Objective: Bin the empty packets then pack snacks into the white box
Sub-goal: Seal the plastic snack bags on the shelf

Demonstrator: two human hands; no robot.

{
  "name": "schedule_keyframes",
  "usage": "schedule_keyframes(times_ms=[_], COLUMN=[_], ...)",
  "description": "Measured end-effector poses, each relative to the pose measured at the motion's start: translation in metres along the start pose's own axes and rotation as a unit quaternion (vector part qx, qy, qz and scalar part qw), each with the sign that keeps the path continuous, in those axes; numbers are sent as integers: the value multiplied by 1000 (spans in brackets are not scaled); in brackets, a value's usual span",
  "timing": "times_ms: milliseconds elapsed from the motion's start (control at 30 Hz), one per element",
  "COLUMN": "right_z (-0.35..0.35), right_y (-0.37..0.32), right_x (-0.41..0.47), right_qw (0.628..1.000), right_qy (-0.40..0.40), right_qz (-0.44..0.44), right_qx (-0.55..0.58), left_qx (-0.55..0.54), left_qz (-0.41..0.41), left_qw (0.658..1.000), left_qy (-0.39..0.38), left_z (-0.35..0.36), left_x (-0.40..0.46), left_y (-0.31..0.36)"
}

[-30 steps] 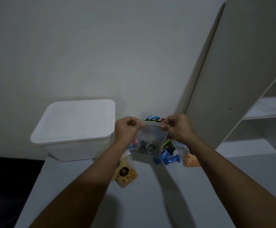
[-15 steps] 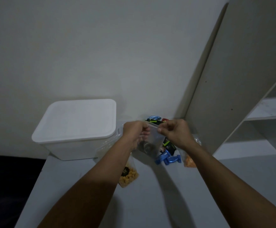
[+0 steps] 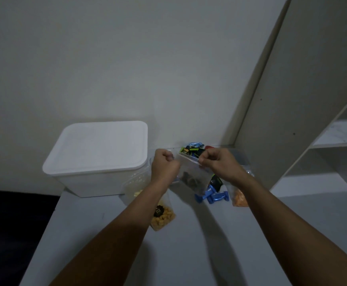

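I hold a clear zip bag (image 3: 191,176) with dark snacks in its bottom, above the table. My left hand (image 3: 163,167) pinches its left top corner and my right hand (image 3: 218,164) pinches the right end of its top strip. The white box (image 3: 98,155) stands at the back left with its lid on. On the table lie a bag of yellow snacks (image 3: 162,218), blue wrapped sweets (image 3: 212,196), a bag of orange snacks (image 3: 238,198) and a heap of dark and blue packets (image 3: 193,150) by the wall.
A grey table (image 3: 189,254) carries everything, its left edge dropping to dark floor. A tall white shelf unit (image 3: 304,100) stands at the right, leaning over the table's back corner. A clear bag (image 3: 135,180) leans against the box's front right corner.
Both hands lowered the clear bag a little and tilted it, its top now slanting down to the right. My left hand has turned more into a fist.
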State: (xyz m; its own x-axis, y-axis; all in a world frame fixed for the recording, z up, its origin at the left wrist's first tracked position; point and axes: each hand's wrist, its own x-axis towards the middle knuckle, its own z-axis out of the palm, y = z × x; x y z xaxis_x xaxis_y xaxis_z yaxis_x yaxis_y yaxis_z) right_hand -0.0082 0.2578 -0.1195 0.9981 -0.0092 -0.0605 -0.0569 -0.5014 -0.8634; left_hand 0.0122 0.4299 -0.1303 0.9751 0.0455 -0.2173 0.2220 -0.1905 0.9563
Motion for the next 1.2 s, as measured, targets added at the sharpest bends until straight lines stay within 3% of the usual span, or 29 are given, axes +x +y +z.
schedule_keyframes(times_ms=[133,467,567,800,967,1067,1200], right_z=[-8,49,79,98,66,34,-17], right_y=[-3,25,28,33,42,56,87], right_x=[0,0,2,9,13,11,5], right_qw=[998,985,982,982,986,979,965], right_qy=[-54,-117,-110,-66,-18,13,72], right_qz=[21,71,79,66,84,119,174], right_qx=[16,-104,-134,-165,-142,-165,-182], left_qx=[37,-25,18,137,248,233,210], left_qz=[24,-133,-143,-70,113,150,108], left_qw=[996,991,989,988,957,958,972], left_qy=[-76,4,17,27,102,78,-13], left_z=[-6,-38,-50,-60,-43,-16,48], left_x=[-3,-37,-42,-47,-46,-36,-13], left_y=[-19,-84,-100,-105,-81,-66,-53])
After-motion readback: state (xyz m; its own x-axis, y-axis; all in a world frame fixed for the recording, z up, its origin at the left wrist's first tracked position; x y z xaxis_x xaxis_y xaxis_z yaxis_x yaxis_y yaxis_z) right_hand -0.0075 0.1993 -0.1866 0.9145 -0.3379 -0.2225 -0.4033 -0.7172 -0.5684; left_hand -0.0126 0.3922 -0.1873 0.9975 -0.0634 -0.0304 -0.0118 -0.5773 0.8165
